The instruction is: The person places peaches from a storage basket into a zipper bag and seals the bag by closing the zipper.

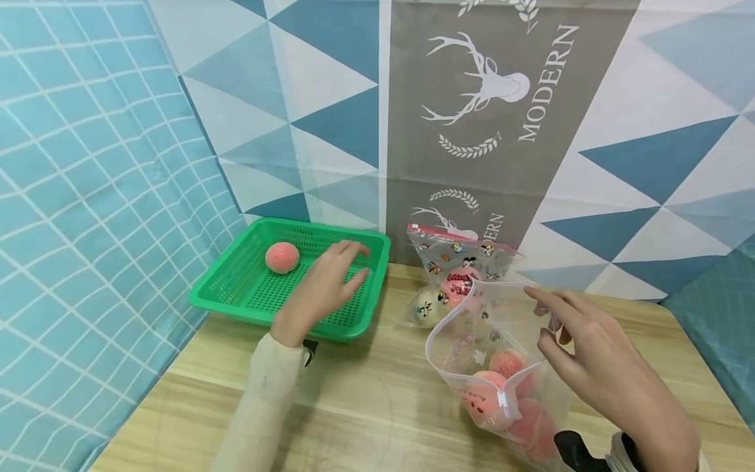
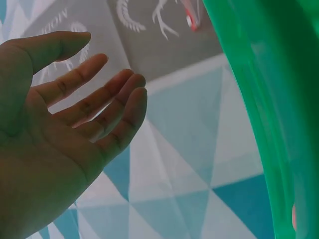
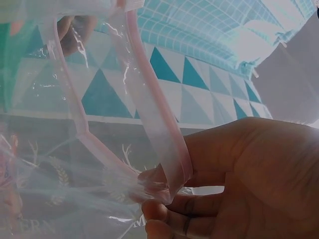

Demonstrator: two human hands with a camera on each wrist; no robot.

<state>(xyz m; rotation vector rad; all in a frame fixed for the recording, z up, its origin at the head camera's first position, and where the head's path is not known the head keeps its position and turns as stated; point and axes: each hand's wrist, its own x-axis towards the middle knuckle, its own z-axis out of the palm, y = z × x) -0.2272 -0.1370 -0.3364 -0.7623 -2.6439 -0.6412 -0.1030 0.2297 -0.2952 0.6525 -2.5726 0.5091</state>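
Note:
My left hand (image 1: 330, 280) is held over the right part of a green basket (image 1: 236, 308), palm empty and fingers loosely spread. In the left wrist view the same hand (image 2: 75, 104) shows nothing in it, beside the basket wall (image 2: 254, 104). A rough-surfaced pink ball (image 1: 282, 257) lies in the basket's back left. With thumb and fingers, my right hand (image 1: 596, 347) pinches the rim of a clear zip bag (image 1: 442, 351), whose mouth stands wide. Pink balls (image 1: 506, 364) sit inside this bag. The right wrist view shows the right hand (image 3: 209, 174) gripping the bag's zip edge (image 3: 149, 104).
Behind the opened bag stands another clear zip bag (image 1: 433, 252) with a red zip and cartoon prints, holding a pink ball (image 1: 457, 283) and a pale ball (image 1: 426, 307). The wooden table (image 1: 354, 400) meets a patterned cloth (image 1: 330, 85) at the back and blue tiled cloth (image 1: 88, 196) at left.

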